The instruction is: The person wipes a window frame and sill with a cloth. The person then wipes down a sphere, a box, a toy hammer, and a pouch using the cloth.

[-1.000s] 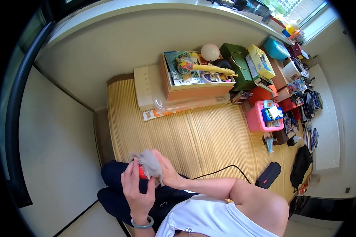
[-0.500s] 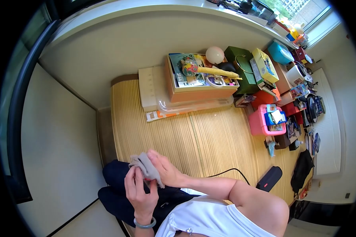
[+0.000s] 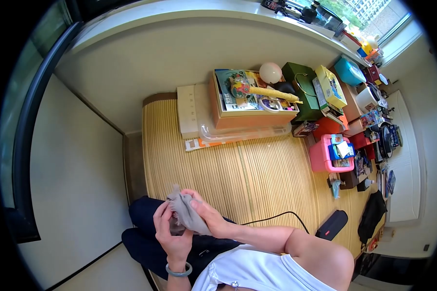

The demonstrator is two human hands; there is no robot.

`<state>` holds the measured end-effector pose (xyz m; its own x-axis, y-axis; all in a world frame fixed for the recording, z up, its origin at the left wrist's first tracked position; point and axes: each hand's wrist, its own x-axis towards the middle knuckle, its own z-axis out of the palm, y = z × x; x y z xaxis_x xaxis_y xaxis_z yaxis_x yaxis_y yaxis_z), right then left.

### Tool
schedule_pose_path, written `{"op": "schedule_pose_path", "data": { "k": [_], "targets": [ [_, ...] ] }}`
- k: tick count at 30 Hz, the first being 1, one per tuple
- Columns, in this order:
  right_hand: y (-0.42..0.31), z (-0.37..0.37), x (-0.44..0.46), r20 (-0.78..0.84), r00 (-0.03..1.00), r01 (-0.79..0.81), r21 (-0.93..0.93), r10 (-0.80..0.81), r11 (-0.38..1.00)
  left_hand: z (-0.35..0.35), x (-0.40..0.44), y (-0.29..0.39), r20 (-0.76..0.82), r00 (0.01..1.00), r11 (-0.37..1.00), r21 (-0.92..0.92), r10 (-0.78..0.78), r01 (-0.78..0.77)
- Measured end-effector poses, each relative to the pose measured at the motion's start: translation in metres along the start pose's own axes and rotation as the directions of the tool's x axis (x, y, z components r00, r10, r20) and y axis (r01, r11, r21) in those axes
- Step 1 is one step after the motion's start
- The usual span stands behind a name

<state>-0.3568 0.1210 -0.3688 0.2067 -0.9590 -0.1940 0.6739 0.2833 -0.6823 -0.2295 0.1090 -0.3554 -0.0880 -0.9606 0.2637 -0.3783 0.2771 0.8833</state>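
Observation:
A grey cloth [image 3: 188,213] with a frayed edge is bunched between my two hands, above my dark-clad legs. My left hand [image 3: 171,233], with a bracelet at the wrist, grips the cloth from the left, its fingers bent round the side. From the right, my right hand [image 3: 209,216] presses and pinches the same cloth, thumb on top. Folds of cloth cover whatever lies between the hands; no red shows there now.
A woven mat [image 3: 218,174] lies beyond my legs. On it stand an orange box [image 3: 252,121] of books, a green box [image 3: 308,99], a pink bin [image 3: 320,155] and a dark case [image 3: 332,225] near a black cable [image 3: 281,214]. A wall is at left.
The red object seen earlier by my left fingers is now hidden. The cloth has turned and spread lower, and my right thumb has come over it. The view has shifted slightly.

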Motion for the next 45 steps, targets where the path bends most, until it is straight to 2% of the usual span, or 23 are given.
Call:
{"op": "schedule_pose_path", "data": {
  "k": [2,7,9,11,14,15,17,18,20,22,23,24,27,30,31,32,34,36,38,39,43,44,45],
  "targets": [
    [0.004,-0.005,0.006,0.025,1.000,0.000,0.005,0.000,1.000,-0.001,0.000,0.006,-0.005,0.994,0.992,0.063,0.110,-0.110],
    [-0.002,-0.012,0.008,0.125,0.992,0.002,-0.017,0.001,1.000,-0.001,-0.001,0.011,-0.029,0.984,0.977,0.131,0.174,-0.168],
    [-0.006,-0.012,0.006,0.044,0.992,0.122,-0.344,-0.114,0.931,-0.002,-0.001,0.006,-0.023,0.984,0.978,0.115,0.176,-0.173],
    [-0.004,-0.019,0.003,0.033,0.991,0.136,-0.344,-0.133,0.929,-0.002,-0.002,-0.002,-0.016,0.984,0.979,0.098,0.179,-0.177],
    [0.001,-0.017,-0.001,0.017,0.978,0.199,-0.370,-0.208,0.907,-0.003,-0.002,-0.008,0.018,0.996,0.996,0.000,0.090,-0.090],
    [0.001,-0.016,-0.001,0.013,0.965,0.247,-0.398,-0.263,0.884,-0.006,0.000,-0.006,0.101,0.993,0.998,-0.032,0.056,-0.053],
    [-0.003,-0.015,-0.002,0.045,0.968,0.241,-0.438,-0.247,0.866,-0.013,0.002,-0.001,0.237,0.971,0.999,-0.039,-0.024,0.034],
    [-0.005,-0.015,-0.001,0.089,0.971,0.237,-0.471,-0.222,0.850,-0.015,0.006,0.001,0.242,0.970,0.999,-0.045,-0.018,0.029],
    [-0.007,-0.020,0.004,0.080,0.981,0.194,-0.494,-0.178,0.847,-0.020,0.012,0.005,0.272,0.933,0.931,0.215,0.234,-0.296],
    [-0.009,-0.022,0.007,0.046,0.997,0.072,-0.350,-0.060,0.934,-0.019,0.010,0.005,0.271,0.937,0.937,0.207,0.223,-0.282],
    [-0.011,-0.017,0.005,0.012,0.995,0.096,-0.243,-0.096,0.965,-0.017,0.009,0.006,0.247,0.953,0.968,0.136,0.173,-0.211],
    [-0.011,-0.017,0.004,0.013,0.996,0.093,-0.238,-0.092,0.967,-0.017,0.007,0.007,0.226,0.967,0.988,0.065,0.120,-0.137],
    [-0.010,-0.017,0.001,-0.025,1.000,0.010,-0.142,-0.013,0.990,-0.013,0.006,0.005,0.183,0.965,0.966,0.140,0.189,-0.216],
    [-0.008,-0.014,-0.004,0.055,0.998,0.023,-0.108,-0.018,0.994,0.000,0.002,0.002,0.093,0.961,0.925,0.261,0.260,-0.275],
    [-0.005,-0.016,-0.006,0.098,0.987,0.155,-0.374,-0.128,0.914,0.006,-0.002,-0.003,0.028,0.968,0.936,0.249,0.249,-0.248],
    [-0.006,-0.017,-0.006,0.098,0.987,0.155,-0.371,-0.127,0.915,0.010,-0.003,-0.005,-0.036,0.970,0.946,0.234,0.239,-0.224],
    [-0.007,-0.019,-0.006,0.109,0.982,0.188,-0.416,-0.156,0.890,0.012,-0.005,-0.002,-0.028,0.964,0.932,0.262,0.265,-0.249],
    [-0.006,-0.019,-0.006,0.072,0.983,0.182,-0.413,-0.167,0.893,0.015,-0.002,0.002,0.016,0.960,0.946,0.166,0.280,-0.278],
    [-0.003,-0.024,-0.003,-0.087,0.985,0.133,-0.147,-0.146,0.980,0.014,-0.001,0.001,0.122,0.949,0.932,0.189,0.291,-0.310],
    [-0.001,-0.028,-0.001,-0.120,0.974,0.177,-0.130,-0.193,0.976,0.016,0.000,0.002,0.157,0.944,0.930,0.183,0.292,-0.318],
    [-0.008,-0.055,0.007,-0.287,0.911,0.236,-0.226,-0.296,0.945,0.030,0.009,0.011,0.311,0.921,0.949,0.134,0.234,-0.286],
    [0.005,-0.084,0.011,-0.417,0.862,0.163,-0.315,-0.290,0.935,0.033,0.010,0.014,0.369,0.908,0.961,0.111,0.196,-0.253],
    [-0.020,-0.080,0.012,-0.626,0.761,0.204,-0.016,-0.169,0.979,0.036,0.009,0.014,0.362,0.913,0.972,0.068,0.188,-0.227]
  ]
}}
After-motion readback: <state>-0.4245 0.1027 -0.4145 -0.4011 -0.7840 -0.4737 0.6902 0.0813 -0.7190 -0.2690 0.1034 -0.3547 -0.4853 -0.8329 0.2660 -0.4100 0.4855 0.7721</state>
